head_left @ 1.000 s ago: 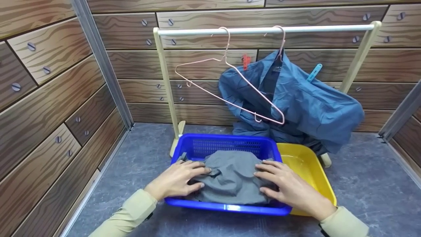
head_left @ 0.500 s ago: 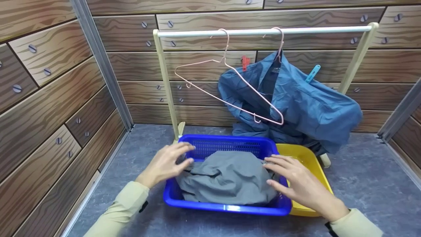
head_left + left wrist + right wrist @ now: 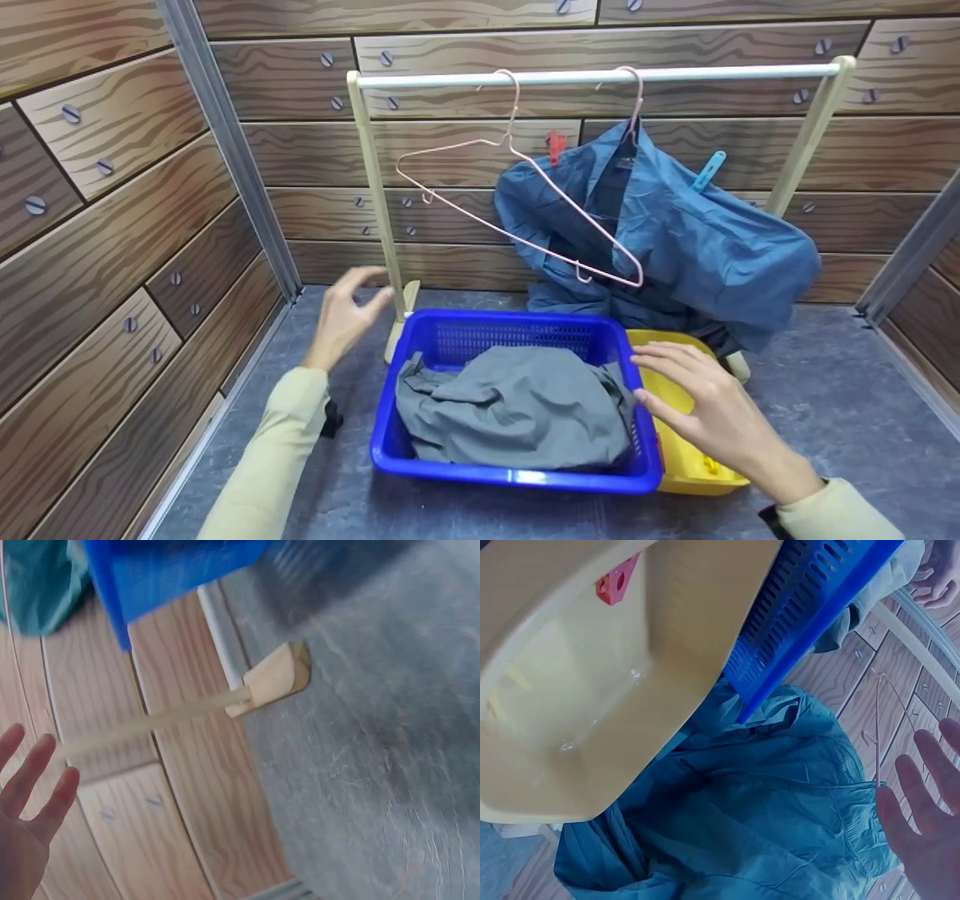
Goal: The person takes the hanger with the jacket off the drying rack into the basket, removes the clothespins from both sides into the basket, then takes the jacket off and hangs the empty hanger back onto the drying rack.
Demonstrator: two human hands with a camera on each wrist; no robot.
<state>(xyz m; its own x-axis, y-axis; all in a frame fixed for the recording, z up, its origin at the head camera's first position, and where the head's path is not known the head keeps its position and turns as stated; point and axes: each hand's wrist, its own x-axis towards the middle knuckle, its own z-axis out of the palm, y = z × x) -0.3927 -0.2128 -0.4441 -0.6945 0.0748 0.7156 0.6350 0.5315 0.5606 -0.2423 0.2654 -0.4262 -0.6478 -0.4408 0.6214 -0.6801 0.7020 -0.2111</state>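
Note:
A crumpled grey cloth garment (image 3: 517, 409) lies in the blue basket (image 3: 517, 480). My left hand (image 3: 345, 319) is raised left of the basket, near the rack's left post, with its fingers loosely bent and nothing in them. Over the yellow tub (image 3: 686, 480), beside the basket's right rim, hovers my right hand (image 3: 712, 401), fingers spread and holding nothing. A bare pink hanger (image 3: 516, 105) hangs on the rack's white rail (image 3: 570, 78). To its right, a blue garment (image 3: 720, 247) hangs from a second pink hanger (image 3: 635, 112), with a red clothespin (image 3: 556, 148) and a light blue clothespin (image 3: 709, 171) on its shoulders.
Inside the tub, the right wrist view shows a red clothespin (image 3: 615, 581); small yellow pieces (image 3: 710, 465) lie there too. The rack's left foot (image 3: 274, 679) stands on the grey floor (image 3: 375, 750). Wood-patterned walls (image 3: 465, 225) enclose the back and sides.
Both hands have lifted off the grey garment and parted. The left hand moved up and left, out past the basket; the right shifted right, over the tub. The grey garment stays in the basket.

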